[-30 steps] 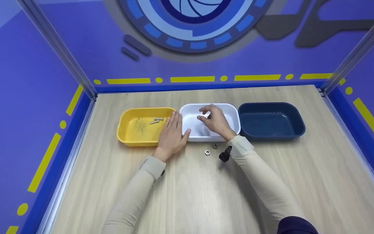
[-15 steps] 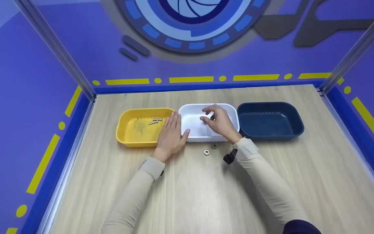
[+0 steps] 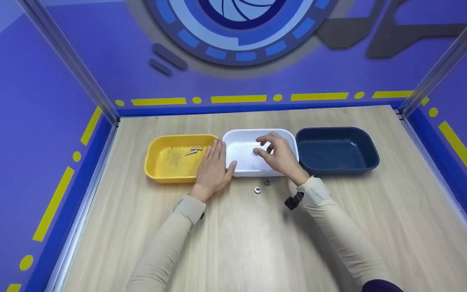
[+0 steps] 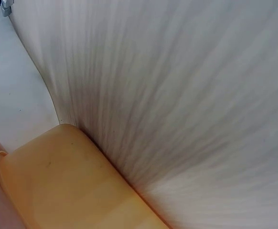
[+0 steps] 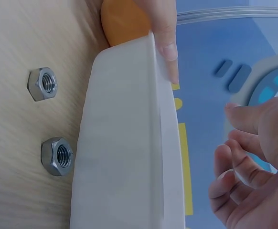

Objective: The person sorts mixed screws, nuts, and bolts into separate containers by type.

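Observation:
In the head view my left hand point(image 3: 212, 169) lies with straight fingers across the adjoining rims of the yellow tray point(image 3: 158, 177) and the white tray point(image 3: 233, 173). My right hand point(image 3: 279, 154) hovers over the white tray. Its thumb and loosely bent fingers stand apart, with nothing visible between them, also in the right wrist view. It covers part of the white tray's inside. Two steel hex nuts, a nearer nut point(image 3: 258, 190) and a farther nut point(image 3: 268, 182), lie on the table before the white tray. Two small metal screws point(image 3: 193, 151) lie in the yellow tray.
A dark blue tray point(image 3: 339, 170) stands to the right of the white one, so the trays form a row. Printed blue panels with metal corner posts enclose the wooden table point(image 3: 233, 243) at the back and sides.
My right hand has drawn slightly right and toward me, its thumb and fingers still parted. A small thing dimly seen near the thumb half a second ago no longer shows. My left hand stays put.

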Tool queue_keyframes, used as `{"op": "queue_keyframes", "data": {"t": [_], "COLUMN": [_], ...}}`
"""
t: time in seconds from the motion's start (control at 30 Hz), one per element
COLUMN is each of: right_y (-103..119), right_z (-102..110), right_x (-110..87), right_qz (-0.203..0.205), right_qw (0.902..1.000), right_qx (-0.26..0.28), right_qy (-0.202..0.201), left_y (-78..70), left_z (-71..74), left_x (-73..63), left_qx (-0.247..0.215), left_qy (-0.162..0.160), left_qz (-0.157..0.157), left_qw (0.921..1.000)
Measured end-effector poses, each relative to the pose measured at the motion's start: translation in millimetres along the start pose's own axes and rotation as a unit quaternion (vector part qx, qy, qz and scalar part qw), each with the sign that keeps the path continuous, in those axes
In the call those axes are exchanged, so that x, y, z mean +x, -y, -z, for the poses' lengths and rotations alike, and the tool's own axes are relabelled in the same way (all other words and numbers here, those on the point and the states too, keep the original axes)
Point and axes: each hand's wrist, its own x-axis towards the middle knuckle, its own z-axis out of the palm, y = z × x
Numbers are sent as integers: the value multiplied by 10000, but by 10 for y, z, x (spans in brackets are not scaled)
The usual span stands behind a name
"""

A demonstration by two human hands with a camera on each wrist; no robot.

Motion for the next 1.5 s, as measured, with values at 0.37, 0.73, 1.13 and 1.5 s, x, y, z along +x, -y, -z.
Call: {"op": "queue_keyframes", "data": {"t": [0.37, 0.73, 1.13, 1.5], "right_y": [10, -26, -77, -166], "right_z": [48, 66, 26, -41], "right_x": [-179, -392, -751, -954], "right_qz": [60, 44, -373, -834], "right_qw": [9998, 9985, 9847, 9711], "right_qx": [175, 528, 1533, 1982], "right_qy": [-67, -159, -745, -1040], "left_y": [-5, -3, 1, 5], "left_z": [-9, -17, 3, -3], "left_x": [8, -6, -12, 5], "left_qx": [-32, -78, -117, -90], "left_qy": [98, 62, 59, 64], "left_qz": [67, 44, 34, -10], "left_qw": [9999, 9999, 9999, 9999]}}
